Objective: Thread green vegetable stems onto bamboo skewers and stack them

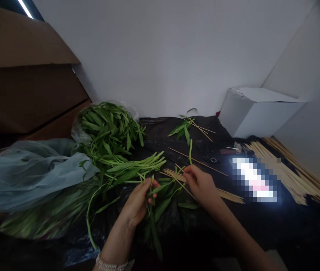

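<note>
My left hand [140,199] is closed on a leafy green stem [152,184], which looks like water spinach. Long leaves [162,209] hang below and beside its fingers. To its right, my right hand [202,184] pinches with thumb and forefinger; a thin bamboo stick [179,166] shows at its fingertips. Under that hand lies a bundle of bamboo sticks [230,195], partly hidden by the wrist. A short cut green stem [190,150] stands out just beyond the right knuckles. Left of centre, a bunch of trimmed stems [145,163] points toward my hands.
A clear plastic bag [76,126] holds a heap of greens [109,124]. A pale plastic bag [35,173] lies left. Leaves with sticks [186,128] sit farther back. At right are a lit, blurred-out screen [254,178], many pale sticks [281,169] and a white box [258,113].
</note>
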Demonstrator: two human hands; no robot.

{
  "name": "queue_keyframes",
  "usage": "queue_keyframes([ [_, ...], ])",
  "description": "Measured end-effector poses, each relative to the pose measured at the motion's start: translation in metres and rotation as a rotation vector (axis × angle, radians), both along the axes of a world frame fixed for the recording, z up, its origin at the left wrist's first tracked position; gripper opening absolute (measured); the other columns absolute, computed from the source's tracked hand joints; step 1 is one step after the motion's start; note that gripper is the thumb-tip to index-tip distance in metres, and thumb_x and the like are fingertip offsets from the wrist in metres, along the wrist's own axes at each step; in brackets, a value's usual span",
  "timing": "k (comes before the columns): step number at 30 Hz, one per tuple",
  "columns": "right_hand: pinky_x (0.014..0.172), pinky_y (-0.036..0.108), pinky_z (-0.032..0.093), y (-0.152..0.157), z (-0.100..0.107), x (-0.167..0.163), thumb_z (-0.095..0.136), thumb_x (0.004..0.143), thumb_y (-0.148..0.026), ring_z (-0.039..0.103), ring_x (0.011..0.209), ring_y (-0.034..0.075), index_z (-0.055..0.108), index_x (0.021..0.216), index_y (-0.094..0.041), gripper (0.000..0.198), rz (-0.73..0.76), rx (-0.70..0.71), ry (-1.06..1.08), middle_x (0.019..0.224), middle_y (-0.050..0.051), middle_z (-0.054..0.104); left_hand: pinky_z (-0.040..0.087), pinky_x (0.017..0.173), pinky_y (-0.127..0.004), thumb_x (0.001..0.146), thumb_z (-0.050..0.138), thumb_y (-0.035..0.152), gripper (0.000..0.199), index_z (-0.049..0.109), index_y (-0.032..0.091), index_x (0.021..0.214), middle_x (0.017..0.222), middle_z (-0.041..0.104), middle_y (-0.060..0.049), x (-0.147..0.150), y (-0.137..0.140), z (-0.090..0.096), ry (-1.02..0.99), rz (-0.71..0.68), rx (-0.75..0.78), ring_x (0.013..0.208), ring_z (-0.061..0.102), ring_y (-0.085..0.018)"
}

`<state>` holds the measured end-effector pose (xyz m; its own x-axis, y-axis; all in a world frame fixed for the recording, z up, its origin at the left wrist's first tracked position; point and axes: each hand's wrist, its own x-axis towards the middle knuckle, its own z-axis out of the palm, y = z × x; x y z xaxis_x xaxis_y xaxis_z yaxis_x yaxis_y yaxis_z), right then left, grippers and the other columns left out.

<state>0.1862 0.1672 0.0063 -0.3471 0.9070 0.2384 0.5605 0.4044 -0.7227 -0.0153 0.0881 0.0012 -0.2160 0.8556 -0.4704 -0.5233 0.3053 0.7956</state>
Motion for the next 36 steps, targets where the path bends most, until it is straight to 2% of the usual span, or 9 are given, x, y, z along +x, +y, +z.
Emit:
queue_keyframes([
  [5,0.069,0.026,0.039,0.004,-0.024,-0.009,0.05,0.089,-0.019,0.06,0.076,0.018,0.062,0.084,-0.019,0.013,0.008,-0.033,-0.147,0.079,0.003,0.066,0.03,0.037,-0.01,0.083,0.064,0.026,0.018,0.062,0.01,0.076,0.077,0.063,-0.006,-0.039,-0.002,0.009,0.065,0.196,0.056,0.051,0.047,-0.004],
  [9,0.079,0.028,0.039,-0.002,-0.032,-0.02,0.05,0.09,-0.016,0.057,0.087,0.02,0.065,0.083,-0.018,0.016,-0.021,0.038,-0.29,0.088,0.007,0.064,0.027,0.034,-0.01,0.082,0.066,0.026,0.017,0.059,0.011,0.077,0.068,0.057,0.0,-0.058,-0.004,0.015,0.031,0.288,0.17,0.044,0.037,-0.002],
  [13,0.079,0.031,0.039,-0.009,-0.03,-0.026,0.048,0.093,-0.02,0.056,0.093,0.022,0.068,0.088,-0.02,0.021,-0.025,0.085,-0.418,0.092,0.008,0.064,0.026,0.035,-0.011,0.081,0.069,0.029,0.02,0.058,0.012,0.079,0.06,0.047,0.006,-0.042,-0.002,0.014,-0.059,0.207,0.174,0.041,0.031,-0.001],
  [16,0.082,0.03,0.039,-0.004,-0.027,-0.016,0.048,0.093,-0.021,0.057,0.095,0.021,0.07,0.093,-0.02,0.022,-0.026,0.109,-0.412,0.094,0.007,0.065,0.027,0.036,-0.011,0.079,0.072,0.031,0.023,0.059,0.012,0.081,0.058,0.042,0.007,-0.028,0.001,0.009,-0.097,0.141,0.154,0.042,0.03,-0.001],
  [23,0.083,0.027,0.04,0.045,-0.016,0.03,0.051,0.091,-0.017,0.058,0.091,0.02,0.071,0.096,-0.016,0.021,-0.143,0.137,-0.442,0.093,0.008,0.068,0.025,0.036,-0.01,0.077,0.074,0.029,0.026,0.064,0.01,0.09,0.063,0.042,0.006,-0.024,0.002,0.004,-0.156,0.137,0.152,0.046,0.033,-0.001],
  [29,0.077,0.028,0.038,0.082,-0.006,0.018,0.05,0.091,-0.02,0.059,0.09,0.021,0.07,0.094,-0.016,0.021,-0.087,0.167,-0.598,0.091,0.01,0.068,0.024,0.036,-0.009,0.074,0.077,0.029,0.027,0.065,0.009,0.088,0.064,0.042,0.005,-0.015,0.001,0.007,-0.139,0.127,0.126,0.047,0.033,0.0],
  [32,0.076,0.027,0.037,0.08,-0.001,0.009,0.051,0.089,-0.02,0.058,0.09,0.02,0.07,0.091,-0.017,0.019,-0.061,0.171,-0.605,0.092,0.009,0.068,0.024,0.036,-0.009,0.072,0.079,0.03,0.029,0.066,0.009,0.089,0.065,0.042,0.005,-0.013,0.0,0.009,-0.128,0.116,0.127,0.048,0.033,0.0],
  [36,0.077,0.025,0.037,0.06,-0.003,0.008,0.052,0.086,-0.017,0.057,0.089,0.018,0.068,0.084,-0.019,0.017,0.054,0.124,-0.585,0.089,0.006,0.067,0.025,0.036,-0.009,0.069,0.081,0.031,0.031,0.067,0.01,0.087,0.065,0.042,0.005,-0.014,0.0,0.008,-0.106,0.102,0.126,0.047,0.032,0.0],
])
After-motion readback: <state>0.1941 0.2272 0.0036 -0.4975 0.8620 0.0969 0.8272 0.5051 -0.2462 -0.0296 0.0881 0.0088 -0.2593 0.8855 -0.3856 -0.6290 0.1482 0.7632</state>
